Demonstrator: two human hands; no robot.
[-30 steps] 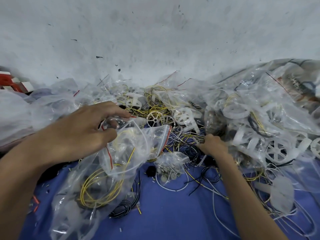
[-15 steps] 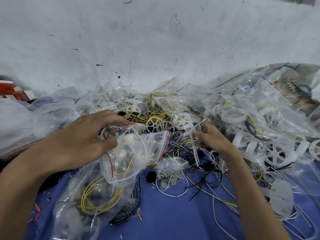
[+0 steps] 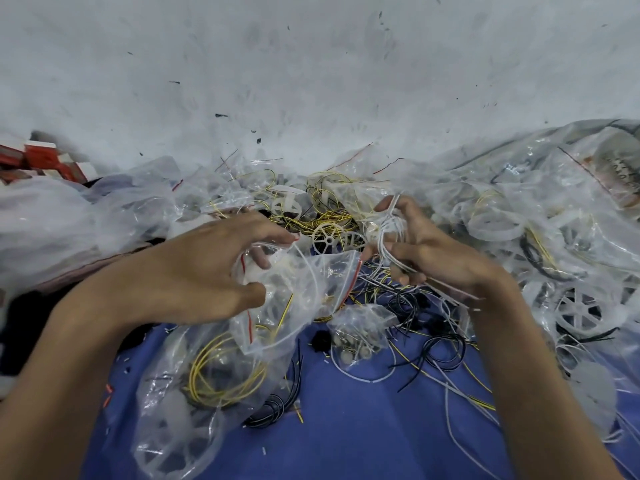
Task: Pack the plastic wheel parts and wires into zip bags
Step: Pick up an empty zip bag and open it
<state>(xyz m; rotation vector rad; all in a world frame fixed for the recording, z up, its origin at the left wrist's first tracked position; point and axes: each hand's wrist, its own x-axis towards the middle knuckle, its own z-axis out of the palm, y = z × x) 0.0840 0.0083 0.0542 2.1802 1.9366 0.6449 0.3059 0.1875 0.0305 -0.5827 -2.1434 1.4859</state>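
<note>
My left hand (image 3: 194, 271) grips the mouth of a clear zip bag (image 3: 304, 292) with a red seal strip, holding it apart above the blue cloth. My right hand (image 3: 426, 251) pinches a bundle of white wires (image 3: 388, 233) just to the right of the bag's opening; the wires trail down behind the hand. Below the held bag lies another clear bag (image 3: 214, 375) with yellow wire coils and white wheel parts inside. A loose white plastic wheel (image 3: 327, 239) lies between my two hands.
A blue cloth (image 3: 363, 438) covers the table. Piles of filled clear bags (image 3: 536, 230) with wheels and wires crowd the right and back. A small bag of tiny parts (image 3: 360, 334) and loose black wires (image 3: 436, 348) lie in the middle. Red and white boxes (image 3: 45, 161) stand far left.
My right hand has lifted out of the wire pile with a bundle of white wires and moved left toward the bag's mouth. My left hand has kept the bag held apart.
</note>
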